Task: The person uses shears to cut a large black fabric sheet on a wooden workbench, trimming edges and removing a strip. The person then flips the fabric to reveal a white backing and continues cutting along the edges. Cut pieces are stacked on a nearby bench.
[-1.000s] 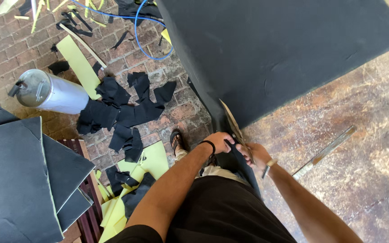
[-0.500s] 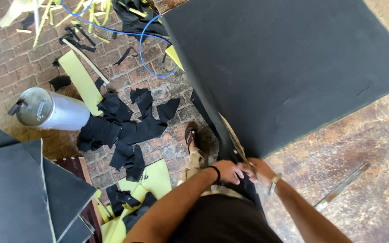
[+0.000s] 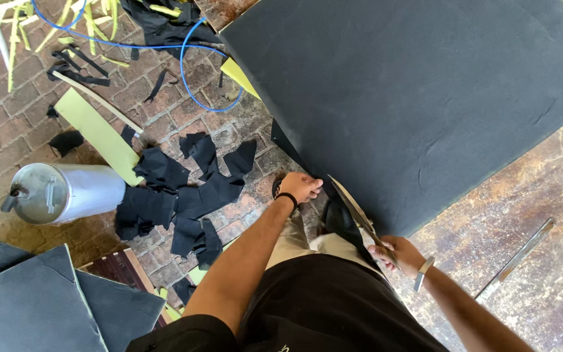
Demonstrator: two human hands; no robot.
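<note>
L hand (image 3: 301, 187) fingers pinch edge of big black sheet (image 3: 425, 98) on desk (image 3: 529, 274); R hand (image 3: 395, 253) clenched round large shears (image 3: 356, 215) at same edge.

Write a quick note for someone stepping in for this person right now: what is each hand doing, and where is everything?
Left hand: gripping the near edge of the big black sheet on the worktable.
Right hand: closed on the handle of a long knife, its blade lying along that edge.
Done: black offcuts lie on the brick floor, beside a metal cylinder; covered panels are stacked at lower left.
Left: how far the edge is trimmed cannot be told. A metal strip lies on the table to the right.
</note>
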